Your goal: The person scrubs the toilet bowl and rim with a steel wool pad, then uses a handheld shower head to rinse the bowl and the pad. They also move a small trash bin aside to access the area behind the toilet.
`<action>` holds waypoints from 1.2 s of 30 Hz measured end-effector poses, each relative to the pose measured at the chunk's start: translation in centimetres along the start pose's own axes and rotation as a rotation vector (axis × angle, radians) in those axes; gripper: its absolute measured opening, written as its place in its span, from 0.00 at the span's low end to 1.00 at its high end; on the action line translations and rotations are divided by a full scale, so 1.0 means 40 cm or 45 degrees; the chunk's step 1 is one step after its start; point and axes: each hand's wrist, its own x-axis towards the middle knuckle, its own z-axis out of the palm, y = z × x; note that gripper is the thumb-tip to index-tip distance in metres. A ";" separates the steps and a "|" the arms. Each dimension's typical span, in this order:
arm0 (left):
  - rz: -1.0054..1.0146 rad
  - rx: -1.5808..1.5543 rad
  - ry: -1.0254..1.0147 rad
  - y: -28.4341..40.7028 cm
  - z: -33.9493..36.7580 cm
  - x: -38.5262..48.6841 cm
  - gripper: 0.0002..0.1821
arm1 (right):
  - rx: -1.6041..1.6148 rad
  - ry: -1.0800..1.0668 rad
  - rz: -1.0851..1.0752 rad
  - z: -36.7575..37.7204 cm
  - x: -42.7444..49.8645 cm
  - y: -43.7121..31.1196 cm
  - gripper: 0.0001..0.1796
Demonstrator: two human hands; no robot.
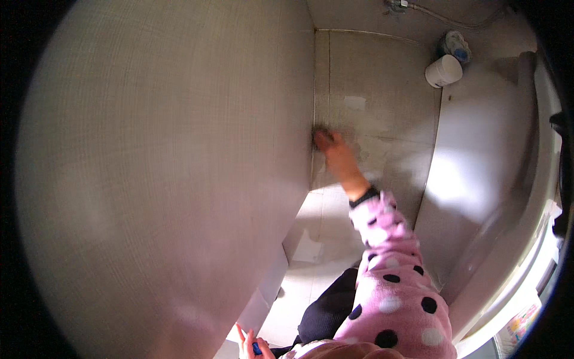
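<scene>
Reaching forward in a pink dotted sleeve, my right hand [337, 155] is low at the tiled floor [381, 107], where it meets the wall on the left. Its fingers press on a small dark object [321, 133], blurred and mostly covered, whose kind I cannot tell. My left hand [254, 346] is at the bottom edge of the view, near the wall's end, with its fingers curled around a small blue object [257, 348]. Damp-looking patches lie on the floor around my right hand.
A white plastic tub [444, 72] lies tilted at the floor's far right, touching a crumpled pale bag [456, 45] with something blue. A large wall [170, 157] fills the left. A flexible hose [448, 19] runs along the far wall. A smooth pale panel [462, 179] bounds the right.
</scene>
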 end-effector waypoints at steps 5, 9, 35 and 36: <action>-0.274 -0.259 -0.109 -0.029 0.026 -0.035 0.16 | 0.271 -0.265 -0.074 -0.065 -0.154 -0.038 0.29; -0.445 -0.314 -0.228 -0.024 0.018 -0.058 0.19 | 0.217 0.603 -0.035 -0.202 0.105 0.101 0.31; -0.211 -0.423 -0.301 -0.051 -0.029 -0.018 0.26 | -0.090 0.677 0.379 -0.183 0.108 0.421 0.22; -0.190 -0.422 -0.310 -0.057 -0.031 -0.020 0.27 | -0.134 0.638 0.360 -0.154 0.103 0.374 0.21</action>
